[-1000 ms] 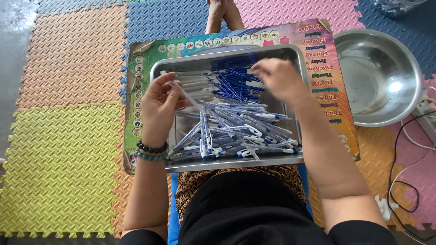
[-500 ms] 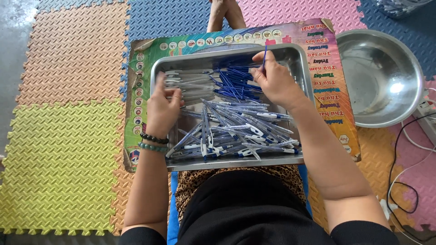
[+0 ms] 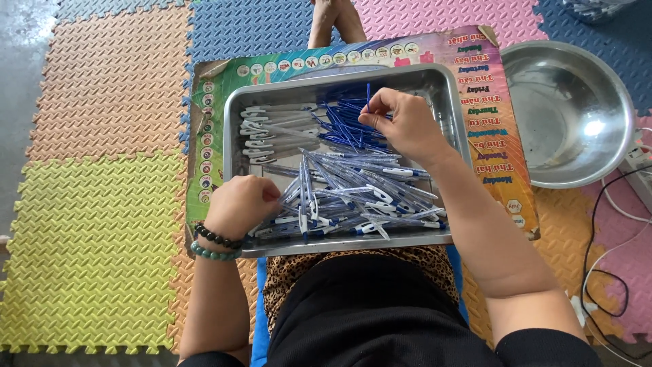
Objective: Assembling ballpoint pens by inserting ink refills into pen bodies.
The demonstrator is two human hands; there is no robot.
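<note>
Pinching, right grip: your right hand [image 3: 406, 126] presses thumb and forefinger together on one thin blue refill [image 3: 367, 98], holding it upright so its tip stands clear above the heap beneath.
Left grip: your left hand [image 3: 241, 204] is curled closed at the near left edge of the tray; whether anything sits inside the fist, you cannot tell.
Tray: the steel tray [image 3: 234, 109] rests across your lap and on the printed board, so both grips reach every part of it without stretching.
Under the right grip: a pile of blue refills [image 3: 343, 126] lies in the far middle of the tray, touching your fingertips.
Left of the right grip: grey clip parts [image 3: 278, 132] lie stacked roughly parallel in the far left part, kept apart from the refills.
Between the two grips: clear pen barrels with blue ends [image 3: 353, 194] lie heaped and crisscrossed over the near half, just beside the left fist.
Board: the colourful printed board [image 3: 499, 149] lies flat under the tray on the foam floor mat [image 3: 102, 224].
Bowl: a round steel bowl [image 3: 567, 112] sits on the floor well to the right of the right grip; it looks empty.
Cables: white and black cables [image 3: 611, 224] trail over the mat beside the bowl.
</note>
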